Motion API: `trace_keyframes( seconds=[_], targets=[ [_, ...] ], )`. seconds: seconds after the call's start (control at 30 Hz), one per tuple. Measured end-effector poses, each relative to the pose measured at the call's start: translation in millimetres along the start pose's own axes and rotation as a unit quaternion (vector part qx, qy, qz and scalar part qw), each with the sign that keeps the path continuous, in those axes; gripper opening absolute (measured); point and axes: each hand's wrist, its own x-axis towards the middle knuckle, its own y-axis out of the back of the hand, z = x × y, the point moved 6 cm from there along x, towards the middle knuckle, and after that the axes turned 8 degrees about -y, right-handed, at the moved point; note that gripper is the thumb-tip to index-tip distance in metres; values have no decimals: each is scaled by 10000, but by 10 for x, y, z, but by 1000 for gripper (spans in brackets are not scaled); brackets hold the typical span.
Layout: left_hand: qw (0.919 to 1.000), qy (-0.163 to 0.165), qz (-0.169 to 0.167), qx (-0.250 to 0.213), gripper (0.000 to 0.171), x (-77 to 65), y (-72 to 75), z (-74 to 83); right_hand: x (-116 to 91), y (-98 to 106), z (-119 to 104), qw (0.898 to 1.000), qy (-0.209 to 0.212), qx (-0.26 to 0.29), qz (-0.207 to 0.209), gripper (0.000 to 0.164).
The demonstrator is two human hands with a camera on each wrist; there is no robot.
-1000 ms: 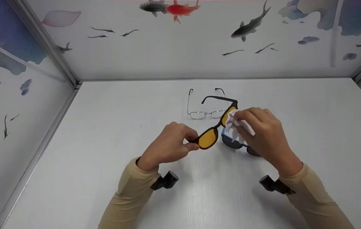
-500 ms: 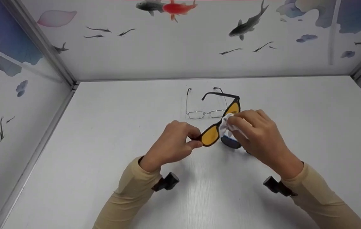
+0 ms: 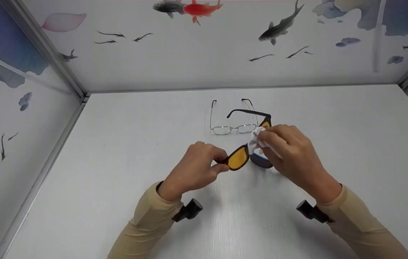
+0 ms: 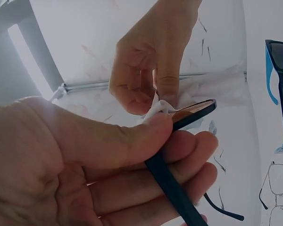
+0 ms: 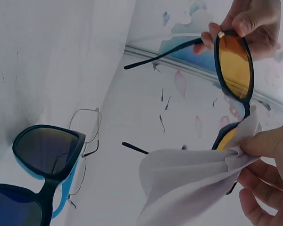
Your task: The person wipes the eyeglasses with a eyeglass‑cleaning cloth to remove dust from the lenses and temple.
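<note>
A white surface (image 3: 81,162) spreads beneath everything, with a printed wall (image 3: 207,61) along its far edge. Above it are the left hand (image 3: 196,165) and the right hand (image 3: 294,151). The left fingers are clamped on the near left end of the yellow-lensed glasses (image 3: 239,157), which they hold clear of the surface. The right fingers pinch a white cloth (image 3: 255,138) against the frame's middle and far lens; whether they also squeeze the lens through it, I cannot tell.

The deciding relation seems to be this: from the left fingers, the nearer ones, the glasses' long axis runs slantwise to the right and far, bringing the far lens to the right hand. The front turns toward the near right, and an open temple (image 3: 249,112) points left from its far end.

The blue-and-black sunglasses (image 3: 261,161) lie partly hidden beyond the right hand; the slighter wire-rimmed glasses (image 3: 233,128) lie farther off.
</note>
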Motion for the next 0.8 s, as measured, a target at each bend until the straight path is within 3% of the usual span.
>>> trace_keyframes(
  seconds=[0.1,0.27,0.37,0.6,0.7,0.8],
  targets=[
    [9997,-64,221,-15,5,-19,45,4,-37,-5,26,9999,-58,-89,77,32],
    [9994,-91,231,-260,6,-49,65,11,-134,101,253,9921,-1003,-423,622,29],
    [9987,-78,221,-443,7,-46,66,16,-194,141,298,9893,-1220,-423,683,28],
    [9941,-289,391,-968,6,-32,95,21,-232,100,128,9965,-770,-14,312,20],
    [9866,-306,475,-1528,6,-16,90,12,-235,54,0,9978,-498,384,191,13],
    [9765,-235,541,-2073,8,-4,80,14,-228,22,-110,9959,-272,776,376,11]
  ],
)
